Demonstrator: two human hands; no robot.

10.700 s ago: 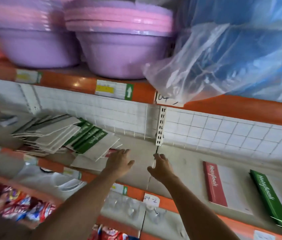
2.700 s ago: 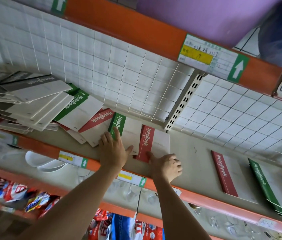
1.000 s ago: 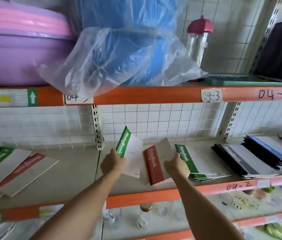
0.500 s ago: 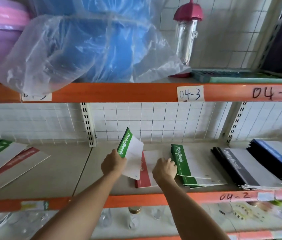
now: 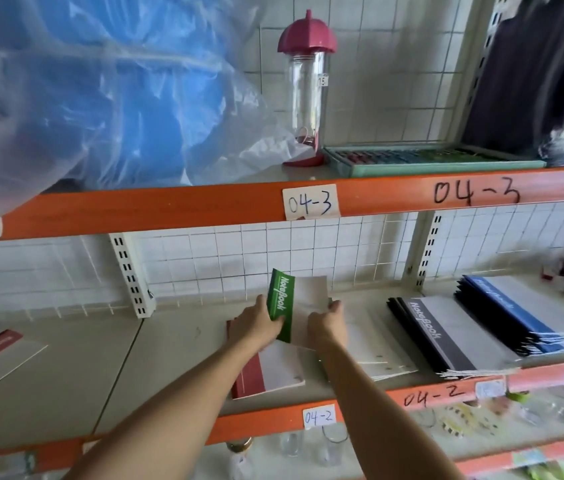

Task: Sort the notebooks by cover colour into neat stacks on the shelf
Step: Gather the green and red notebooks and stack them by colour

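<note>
Orange metal edging fronts the shelf, with paper tags reading "04-2". Just behind that edge, a red-spined notebook lies flat. Above it, both hands hold a green-spined notebook printed "NoteBook": the left hand has its grip curled round the spine, the right hand pinches the pale cover. Right of it lie flat black notebooks, then blue notebooks. Beyond, white wire grid backs the shelf.
</note>
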